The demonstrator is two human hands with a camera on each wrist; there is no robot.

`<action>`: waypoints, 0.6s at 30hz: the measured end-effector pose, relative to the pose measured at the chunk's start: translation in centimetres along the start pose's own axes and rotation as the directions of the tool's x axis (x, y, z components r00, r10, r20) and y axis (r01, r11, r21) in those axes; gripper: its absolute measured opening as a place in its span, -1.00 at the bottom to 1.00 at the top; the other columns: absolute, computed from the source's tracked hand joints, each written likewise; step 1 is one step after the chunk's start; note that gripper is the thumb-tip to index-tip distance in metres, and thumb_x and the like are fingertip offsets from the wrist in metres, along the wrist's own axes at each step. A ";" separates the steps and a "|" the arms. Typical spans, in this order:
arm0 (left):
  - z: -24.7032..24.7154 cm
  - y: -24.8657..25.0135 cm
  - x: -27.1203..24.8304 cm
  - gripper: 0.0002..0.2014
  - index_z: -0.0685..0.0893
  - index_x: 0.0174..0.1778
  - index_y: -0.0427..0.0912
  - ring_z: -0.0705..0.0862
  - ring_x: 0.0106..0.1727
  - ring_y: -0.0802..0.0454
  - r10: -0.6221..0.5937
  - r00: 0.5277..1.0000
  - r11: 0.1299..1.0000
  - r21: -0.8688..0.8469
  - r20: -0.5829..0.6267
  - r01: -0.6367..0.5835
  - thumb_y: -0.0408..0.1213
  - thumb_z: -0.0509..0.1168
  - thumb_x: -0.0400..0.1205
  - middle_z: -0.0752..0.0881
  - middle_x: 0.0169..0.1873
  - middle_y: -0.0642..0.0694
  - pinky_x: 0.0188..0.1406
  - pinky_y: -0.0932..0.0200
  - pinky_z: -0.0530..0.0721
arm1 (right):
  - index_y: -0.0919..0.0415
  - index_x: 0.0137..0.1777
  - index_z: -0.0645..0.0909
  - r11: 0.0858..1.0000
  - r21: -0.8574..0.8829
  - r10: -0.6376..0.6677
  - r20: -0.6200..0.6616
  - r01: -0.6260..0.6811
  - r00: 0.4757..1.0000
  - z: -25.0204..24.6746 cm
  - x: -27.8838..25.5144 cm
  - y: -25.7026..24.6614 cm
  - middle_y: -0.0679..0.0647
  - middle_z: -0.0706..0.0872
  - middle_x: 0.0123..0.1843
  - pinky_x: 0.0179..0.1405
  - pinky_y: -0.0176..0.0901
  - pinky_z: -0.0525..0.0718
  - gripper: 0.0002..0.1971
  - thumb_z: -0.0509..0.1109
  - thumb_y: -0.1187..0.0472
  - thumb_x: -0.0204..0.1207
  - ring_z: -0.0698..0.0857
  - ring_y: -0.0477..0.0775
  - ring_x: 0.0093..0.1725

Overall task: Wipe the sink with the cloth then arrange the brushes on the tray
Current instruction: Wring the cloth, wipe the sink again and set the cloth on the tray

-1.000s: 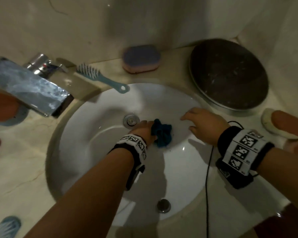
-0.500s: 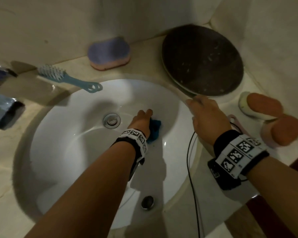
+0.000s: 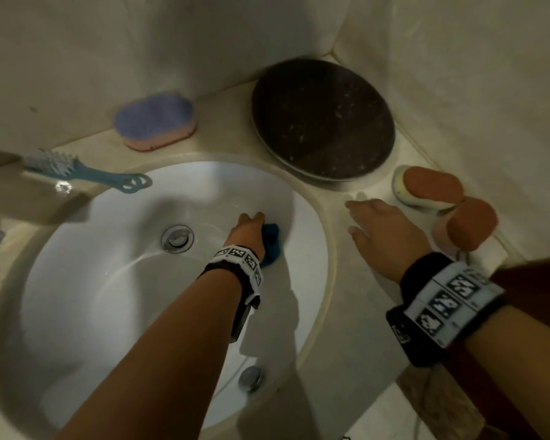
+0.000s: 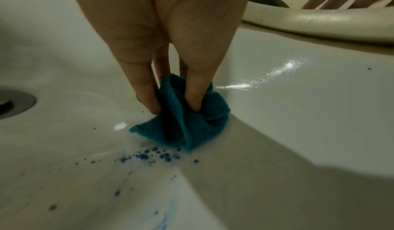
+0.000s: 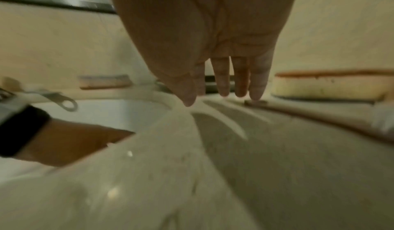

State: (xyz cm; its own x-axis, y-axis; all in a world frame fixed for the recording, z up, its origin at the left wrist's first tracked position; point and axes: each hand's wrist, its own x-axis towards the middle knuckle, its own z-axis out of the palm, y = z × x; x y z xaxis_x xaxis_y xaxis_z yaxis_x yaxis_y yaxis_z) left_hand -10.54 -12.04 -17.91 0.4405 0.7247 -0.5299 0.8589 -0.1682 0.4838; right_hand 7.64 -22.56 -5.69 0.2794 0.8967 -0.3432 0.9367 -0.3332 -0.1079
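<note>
My left hand is down in the white sink, right of the drain. Its fingertips pinch a bunched teal cloth against the basin wall. My right hand is spread flat with straight fingers over the counter right of the sink, holding nothing. A dark round tray sits in the back corner. A blue handled brush lies at the sink's back left rim. A purple and pink scrub brush rests by the wall. Two orange-backed brushes lie just beyond my right hand.
Blue specks and streaks mark the basin below the cloth. A metal overflow cap sits on the near basin wall. Tiled walls close in behind and to the right of the counter.
My right hand has left the basin and moved right onto the counter near the orange brushes. My left hand has slid the cloth toward the far right of the basin.
</note>
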 end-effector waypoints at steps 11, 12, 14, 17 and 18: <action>0.1 0.4 -0.2 -0.68 0.46 0.29 -0.21 0.64 0.10 -0.26 0.041 0.986 0.999 -0.020 -0.163 -0.044 -0.38 0.20 0.60 0.66 0.08 -0.30 0.01 0.03 0.58 | 0.14 0.66 -0.01 0.995 -0.099 -0.005 -0.046 0.000 0.999 2.9 1.4 -1.1 0.18 -0.02 0.70 0.63 0.07 -0.02 -0.41 0.06 0.07 0.68 0.01 0.18 0.67; 0.1 0.9 -0.4 -0.66 0.45 0.31 -0.17 0.66 0.07 -0.27 0.043 0.985 0.998 -0.039 -0.166 -0.051 -0.36 0.19 0.61 0.67 0.06 -0.30 -0.02 0.03 0.60 | 0.18 0.66 -0.03 0.996 -0.093 -0.016 -0.043 0.012 0.999 2.9 1.6 -1.2 0.18 -0.04 0.70 0.64 0.04 -0.02 -0.40 0.06 0.09 0.68 0.00 0.18 0.67; 0.6 1.5 -0.9 -0.61 0.40 0.39 -0.12 0.67 0.07 -0.28 0.057 0.987 0.997 -0.050 -0.150 -0.065 -0.33 0.18 0.61 0.69 0.08 -0.30 -0.01 0.02 0.61 | 0.22 0.66 -0.08 0.998 -0.056 -0.025 -0.023 0.023 0.999 2.9 1.9 -1.4 0.18 -0.09 0.70 0.65 -0.02 -0.05 -0.39 0.05 0.13 0.68 -0.03 0.18 0.68; 1.5 0.6 -1.4 -0.42 0.21 0.57 -0.05 0.65 0.18 -0.30 0.067 0.996 0.996 -0.051 -0.054 -0.070 -0.30 0.21 0.62 0.66 0.19 -0.33 0.14 0.00 0.60 | 0.21 0.66 -0.12 0.999 -0.034 -0.014 -0.016 0.014 1.000 3.1 1.8 -1.4 0.17 -0.13 0.71 0.64 -0.03 -0.10 -0.39 0.03 0.14 0.69 -0.07 0.18 0.68; 1.6 0.0 -1.6 -0.38 0.16 0.60 -0.04 0.63 0.23 -0.29 0.072 0.997 0.997 -0.033 -0.017 -0.072 -0.29 0.21 0.62 0.63 0.24 -0.33 0.20 0.00 0.58 | 0.21 0.66 -0.12 0.999 -0.038 -0.015 -0.020 0.014 1.000 3.3 1.7 -1.4 0.17 -0.13 0.71 0.64 -0.03 -0.10 -0.40 0.02 0.15 0.69 -0.07 0.18 0.69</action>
State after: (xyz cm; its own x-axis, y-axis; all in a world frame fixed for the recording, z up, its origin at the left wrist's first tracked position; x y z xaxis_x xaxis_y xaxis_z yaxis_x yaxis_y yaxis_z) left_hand -10.79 -14.33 -18.15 0.4965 0.7221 -0.4817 0.8157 -0.1982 0.5435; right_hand 6.13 -21.52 -9.18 0.2699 0.9071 -0.3230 0.9478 -0.3095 -0.0772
